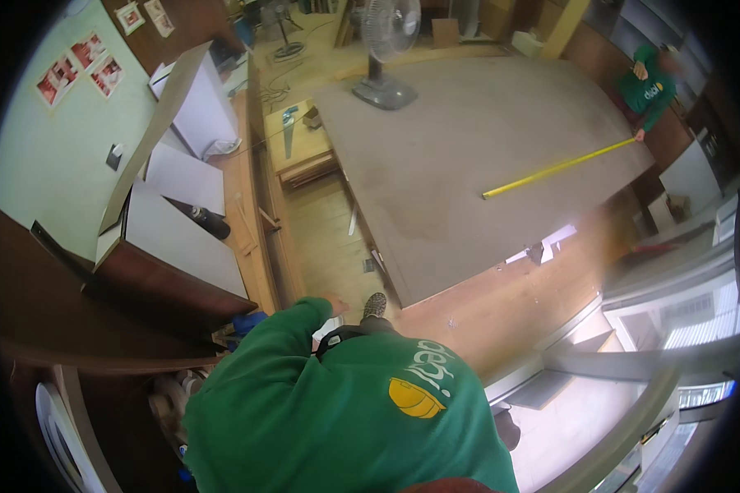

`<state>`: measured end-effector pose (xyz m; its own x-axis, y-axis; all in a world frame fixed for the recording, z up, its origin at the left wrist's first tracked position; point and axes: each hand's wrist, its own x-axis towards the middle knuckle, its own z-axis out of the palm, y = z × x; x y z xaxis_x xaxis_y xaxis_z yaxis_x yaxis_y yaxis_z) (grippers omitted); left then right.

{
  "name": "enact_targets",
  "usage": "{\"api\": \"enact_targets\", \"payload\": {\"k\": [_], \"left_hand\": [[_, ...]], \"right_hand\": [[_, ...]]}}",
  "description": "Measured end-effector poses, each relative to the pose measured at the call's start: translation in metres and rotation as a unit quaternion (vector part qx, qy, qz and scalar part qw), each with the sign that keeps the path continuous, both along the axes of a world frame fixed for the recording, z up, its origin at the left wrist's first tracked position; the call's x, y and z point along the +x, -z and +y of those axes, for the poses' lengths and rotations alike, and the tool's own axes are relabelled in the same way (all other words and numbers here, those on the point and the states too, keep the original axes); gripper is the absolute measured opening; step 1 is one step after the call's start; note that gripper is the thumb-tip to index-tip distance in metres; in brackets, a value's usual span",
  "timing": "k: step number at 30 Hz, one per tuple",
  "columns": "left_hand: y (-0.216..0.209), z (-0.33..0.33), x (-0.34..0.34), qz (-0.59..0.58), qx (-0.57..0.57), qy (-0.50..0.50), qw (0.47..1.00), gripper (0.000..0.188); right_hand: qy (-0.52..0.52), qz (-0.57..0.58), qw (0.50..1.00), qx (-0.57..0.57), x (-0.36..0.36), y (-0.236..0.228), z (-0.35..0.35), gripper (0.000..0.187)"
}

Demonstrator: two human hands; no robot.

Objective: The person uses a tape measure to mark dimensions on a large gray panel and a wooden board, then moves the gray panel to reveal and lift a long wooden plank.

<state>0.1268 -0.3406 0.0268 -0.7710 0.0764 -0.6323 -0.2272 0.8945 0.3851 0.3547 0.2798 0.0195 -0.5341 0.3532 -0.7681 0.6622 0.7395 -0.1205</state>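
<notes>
My left arm, in a green sleeve, bends across at the lower middle. Only part of my left hand (336, 306) shows past the cuff, and its fingers cannot be made out. Just below it are a white item (327, 328) and a dark strap, partly covered by my sleeve. My right hand is not in view. Ahead lies a large grey-brown board-topped table (436, 222). A long yellow strip like a tape measure blade (555, 169) stretches over it. At the far right, a co-worker's hand (639, 135) is at the strip's far end.
A standing fan (384, 62) rests on the table's far left. Left of the table, a handsaw (289, 135) lies on stacked boards (300, 164). White cabinet panels (181, 238) and long timber line the left side. My shoe (375, 306) is near the table corner; window frames stand right.
</notes>
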Motion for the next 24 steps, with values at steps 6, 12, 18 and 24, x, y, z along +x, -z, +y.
{"api": "enact_targets", "payload": {"k": [6, 12, 18, 24], "left_hand": [[-0.004, -0.004, 0.024, -0.006, -0.001, -0.018, 1.000, 0.056], [-0.023, -0.029, 0.035, -0.086, -0.017, -0.037, 0.995, 0.063], [-0.011, -0.055, 0.045, -0.091, -0.041, -0.034, 0.994, 0.062], [-0.011, -0.084, -0.001, -0.121, -0.001, -0.097, 0.988, 0.058]], "right_hand": [[-0.056, 0.013, 0.998, -0.002, -0.043, 0.002, -0.002, 0.043], [-0.108, 0.025, 0.994, -0.009, -0.094, -0.003, -0.027, 0.043], [-0.165, 0.037, 0.985, -0.024, -0.149, -0.013, -0.074, 0.043], [-0.197, 0.044, 0.979, -0.025, -0.204, -0.024, -0.124, 0.043]]}}
